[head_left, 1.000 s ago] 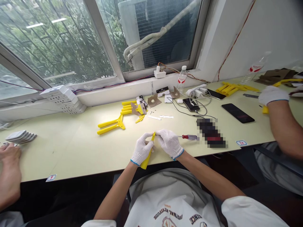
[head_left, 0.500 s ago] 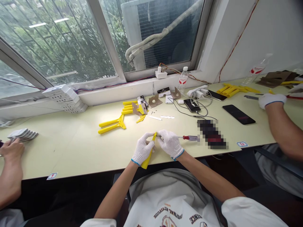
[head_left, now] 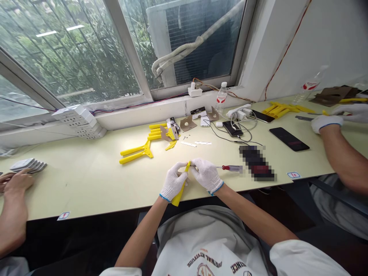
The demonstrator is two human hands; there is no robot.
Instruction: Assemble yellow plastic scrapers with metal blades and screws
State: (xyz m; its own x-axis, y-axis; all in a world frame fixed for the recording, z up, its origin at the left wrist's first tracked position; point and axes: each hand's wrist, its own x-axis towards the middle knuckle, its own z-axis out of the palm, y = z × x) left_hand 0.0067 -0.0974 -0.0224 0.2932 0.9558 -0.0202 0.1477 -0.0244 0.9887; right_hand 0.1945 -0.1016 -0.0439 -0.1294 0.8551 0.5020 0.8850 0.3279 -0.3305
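A yellow scraper handle [head_left: 179, 194] is gripped in my gloved left hand [head_left: 173, 181], its wide end slanting down past the table edge. My gloved right hand [head_left: 206, 176] is closed, with its fingertips pinched at the handle's narrow upper end. A small greyish bit shows at that pinch, too small to name. Beyond the right hand a screwdriver [head_left: 232, 168] with a red and clear handle points out to the right. The hand covers part of its shaft, so I cannot tell whether it is held or lying on the table.
Several yellow scraper handles [head_left: 136, 152] lie behind my hands, near cardboard pieces [head_left: 188, 124] and white strips [head_left: 202, 143]. Phones [head_left: 289, 139] and cables are to the right, beside a bottle [head_left: 221, 99]. Co-workers' hands, one bare [head_left: 17, 182] and one gloved [head_left: 327, 122], are at either side.
My hands and the yellow scraper handle have barely moved. The left co-worker's hand has shifted slightly right, and the right co-worker's gloved hands have moved a little.
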